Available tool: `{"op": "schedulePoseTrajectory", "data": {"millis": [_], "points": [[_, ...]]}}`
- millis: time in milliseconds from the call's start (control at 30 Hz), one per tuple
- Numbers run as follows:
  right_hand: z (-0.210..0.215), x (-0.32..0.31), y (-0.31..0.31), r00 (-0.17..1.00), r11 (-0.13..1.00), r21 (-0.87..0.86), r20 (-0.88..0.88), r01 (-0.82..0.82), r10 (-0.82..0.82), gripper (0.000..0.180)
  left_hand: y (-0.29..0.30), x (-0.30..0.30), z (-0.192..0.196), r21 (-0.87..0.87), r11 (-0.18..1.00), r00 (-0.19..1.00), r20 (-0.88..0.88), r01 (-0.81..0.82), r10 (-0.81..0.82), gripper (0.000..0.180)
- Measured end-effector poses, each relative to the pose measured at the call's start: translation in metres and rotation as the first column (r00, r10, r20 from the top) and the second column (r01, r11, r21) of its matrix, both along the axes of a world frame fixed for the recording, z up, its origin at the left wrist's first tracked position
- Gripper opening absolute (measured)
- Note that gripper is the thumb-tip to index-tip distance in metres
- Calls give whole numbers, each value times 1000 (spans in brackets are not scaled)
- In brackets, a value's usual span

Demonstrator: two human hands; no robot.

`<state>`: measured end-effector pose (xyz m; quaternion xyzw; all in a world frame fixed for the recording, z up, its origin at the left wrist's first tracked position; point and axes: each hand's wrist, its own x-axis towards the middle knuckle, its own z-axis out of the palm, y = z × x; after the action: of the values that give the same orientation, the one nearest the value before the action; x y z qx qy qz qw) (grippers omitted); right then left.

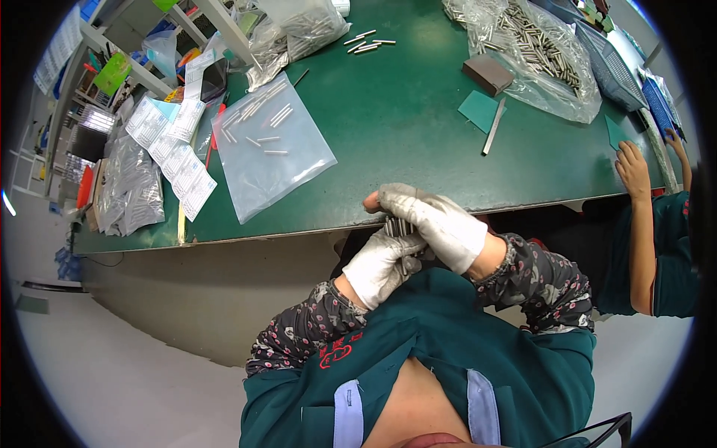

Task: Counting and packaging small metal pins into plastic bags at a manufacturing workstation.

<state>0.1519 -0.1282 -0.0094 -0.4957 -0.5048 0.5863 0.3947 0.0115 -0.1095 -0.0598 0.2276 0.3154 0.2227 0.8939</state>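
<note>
Both my hands wear white gloves and meet just below the front edge of the green table [388,127]. My left hand [379,266] cups a bundle of short metal rods [398,227] from below. My right hand [437,222] lies over the top of the same bundle, fingers pointing left. Only the rods' upper ends show between the gloves. A clear plastic bag [272,160] with a few loose metal rods lies flat on the table to the upper left of my hands.
Large plastic bags of metal rods [538,52] sit at the far right and far middle. A grey block [487,73], green pads and a flat metal strip [494,125] lie near them. Paper labels [175,145] spread at the left. Another person's hand [633,168] rests on the right edge.
</note>
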Motion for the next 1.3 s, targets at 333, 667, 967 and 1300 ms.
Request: {"op": "schedulePoseTrajectory", "data": {"millis": [333, 667, 967, 1300], "points": [[-1, 26, 50, 736, 609, 758, 546, -232, -399, 90, 94, 14, 10, 224, 974, 945, 326, -34, -42, 15], [-24, 40, 113, 800, 646, 743, 489, -174, -347, 72, 132, 44, 10, 345, 935, 976, 218, -82, 5, 24], [-42, 53, 119, 868, 712, 697, 401, -83, -292, 72, 141, 46, -4, 620, 751, 973, 111, -226, 202, 37], [-52, 49, 105, 965, 760, 647, 158, 59, -209, 58, 138, 47, -16, 752, 635, 964, 2, -177, 266, 47]]}}
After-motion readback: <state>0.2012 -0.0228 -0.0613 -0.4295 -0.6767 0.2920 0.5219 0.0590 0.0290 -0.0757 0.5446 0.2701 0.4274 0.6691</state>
